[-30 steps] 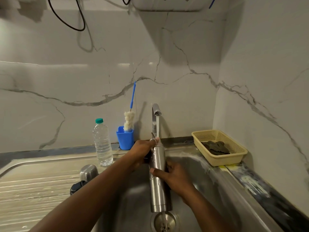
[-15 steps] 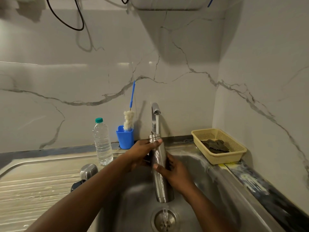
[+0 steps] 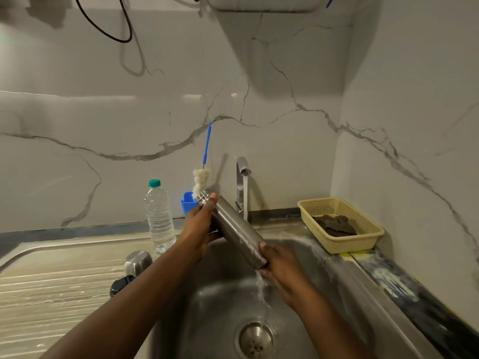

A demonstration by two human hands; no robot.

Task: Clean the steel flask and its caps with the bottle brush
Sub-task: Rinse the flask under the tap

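The steel flask [image 3: 234, 229] is tilted over the sink basin, its open neck up to the left, its base down to the right. My left hand [image 3: 198, 226] grips it just below the neck. My right hand [image 3: 278, 265] holds the base, and water runs off there into the basin. The tap [image 3: 242, 172] is running onto the flask's body. The bottle brush [image 3: 201, 177], white head and blue handle, stands in a blue cup [image 3: 188, 203] behind the flask. A steel cap [image 3: 138, 263] and a black cap [image 3: 119, 285] lie on the drainboard at the left.
A clear plastic water bottle [image 3: 159, 218] with a green lid stands on the drainboard [image 3: 51, 294]. A yellow basket [image 3: 342, 226] holding a dark scrubber sits at the sink's right corner. The drain [image 3: 255, 339] is at the basin's bottom. Marble walls close off the back and right.
The flask has gone from upright under the tap to tilted, neck swung left and base lifted to the right. My right hand slid down from its middle to its base.
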